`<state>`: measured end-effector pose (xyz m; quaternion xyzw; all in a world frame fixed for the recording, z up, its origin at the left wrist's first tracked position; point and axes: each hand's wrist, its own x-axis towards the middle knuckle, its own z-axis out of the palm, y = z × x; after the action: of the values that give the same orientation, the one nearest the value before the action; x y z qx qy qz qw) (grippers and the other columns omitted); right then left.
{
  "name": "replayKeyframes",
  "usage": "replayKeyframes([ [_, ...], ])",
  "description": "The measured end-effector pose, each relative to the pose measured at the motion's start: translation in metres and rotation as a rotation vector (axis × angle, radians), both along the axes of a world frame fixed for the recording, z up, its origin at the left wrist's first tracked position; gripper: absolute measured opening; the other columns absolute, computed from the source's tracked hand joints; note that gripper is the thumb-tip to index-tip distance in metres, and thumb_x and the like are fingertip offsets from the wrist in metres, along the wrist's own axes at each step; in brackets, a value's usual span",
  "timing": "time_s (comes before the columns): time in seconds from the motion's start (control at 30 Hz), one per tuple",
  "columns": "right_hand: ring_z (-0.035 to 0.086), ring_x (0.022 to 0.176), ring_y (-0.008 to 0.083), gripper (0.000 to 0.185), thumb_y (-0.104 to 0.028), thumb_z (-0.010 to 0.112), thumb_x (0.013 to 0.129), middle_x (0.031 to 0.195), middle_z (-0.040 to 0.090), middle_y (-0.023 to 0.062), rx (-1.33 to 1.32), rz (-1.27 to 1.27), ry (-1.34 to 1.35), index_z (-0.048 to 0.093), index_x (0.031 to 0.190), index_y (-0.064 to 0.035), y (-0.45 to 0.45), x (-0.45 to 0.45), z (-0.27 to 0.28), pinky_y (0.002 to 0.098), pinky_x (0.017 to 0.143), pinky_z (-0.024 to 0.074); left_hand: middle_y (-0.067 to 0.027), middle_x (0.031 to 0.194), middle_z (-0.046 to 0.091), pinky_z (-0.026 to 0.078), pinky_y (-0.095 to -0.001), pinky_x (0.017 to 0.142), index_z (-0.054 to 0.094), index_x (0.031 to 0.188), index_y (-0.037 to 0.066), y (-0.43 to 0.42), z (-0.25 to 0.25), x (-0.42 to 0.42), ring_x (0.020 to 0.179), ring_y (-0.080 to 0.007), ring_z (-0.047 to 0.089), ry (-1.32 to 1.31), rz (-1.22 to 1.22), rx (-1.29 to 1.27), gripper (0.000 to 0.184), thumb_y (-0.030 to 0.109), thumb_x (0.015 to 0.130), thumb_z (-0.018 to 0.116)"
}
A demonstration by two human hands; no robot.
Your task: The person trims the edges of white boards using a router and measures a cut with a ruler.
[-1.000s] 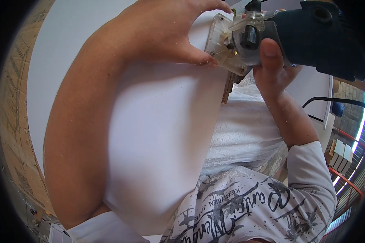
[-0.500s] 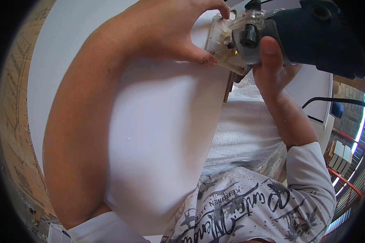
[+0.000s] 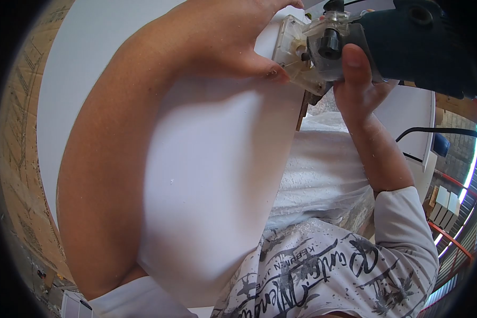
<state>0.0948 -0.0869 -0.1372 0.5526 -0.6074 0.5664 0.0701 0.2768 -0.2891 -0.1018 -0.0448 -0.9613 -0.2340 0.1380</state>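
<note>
A trim router (image 3: 408, 45) with a dark blue body lies sideways, its clear base (image 3: 294, 50) against the edge of a white panel (image 3: 212, 159). Around the clear housing near a black knob, my right hand (image 3: 358, 79) is closed, thumb on top and the other fingers mostly hidden behind. My left hand (image 3: 238, 45) reaches across the panel. Its thumb and forefinger span the base and touch it at both ends; the other fingers are out of sight. The cutter cannot be made out.
White dust-covered cloth (image 3: 323, 164) hangs between the panel and my printed shirt (image 3: 328, 270). A black cable (image 3: 440, 130) runs at the right. Brown boarding (image 3: 24, 132) lies at the far left. Pale stacked boxes (image 3: 444, 206) stand in the background.
The router and both hands have shifted slightly right and up along the panel edge. Both hands keep their hold, and a small speck on the panel has moved slightly right in view.
</note>
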Motion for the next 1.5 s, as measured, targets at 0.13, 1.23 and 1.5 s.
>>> replayKeyframes([
  [0.13,0.070,0.102,0.0163,0.051,-0.032,0.082,0.089,0.113,0.069,0.0057,-0.031,-0.003,0.108,0.059,0.125,-0.0043,-0.008,-0.003,0.003,0.0302,0.093,0.0563,-0.0210,0.131,0.055,0.029,-0.0539,0.115,0.047,0.145,0.000,0.000,0.000,-0.001,0.131,-0.0370,0.048,-0.003,0.000,-0.017,0.095,0.052,0.075,0.083],
  [1.23,0.062,0.094,0.0129,0.055,-0.046,0.081,0.090,0.109,0.064,0.0035,-0.082,0.081,-0.009,0.061,0.119,-0.0034,-0.027,-0.008,0.000,0.0291,0.081,0.0519,-0.0236,0.140,0.055,0.030,-0.0554,0.119,0.043,0.149,-0.005,-0.002,-0.032,-0.014,0.137,-0.0362,0.048,0.093,0.093,-0.101,0.087,0.046,0.087,0.076],
  [1.5,0.062,0.092,0.0122,0.055,-0.049,0.080,0.090,0.107,0.065,0.0031,-0.072,0.074,-0.020,0.061,0.117,-0.0045,-0.029,-0.009,0.001,0.0288,0.081,0.0518,-0.0237,0.141,0.056,0.030,-0.0560,0.119,0.043,0.149,-0.004,-0.002,-0.041,-0.016,0.138,-0.0370,0.048,0.123,0.143,-0.110,0.084,0.043,0.088,0.077],
])
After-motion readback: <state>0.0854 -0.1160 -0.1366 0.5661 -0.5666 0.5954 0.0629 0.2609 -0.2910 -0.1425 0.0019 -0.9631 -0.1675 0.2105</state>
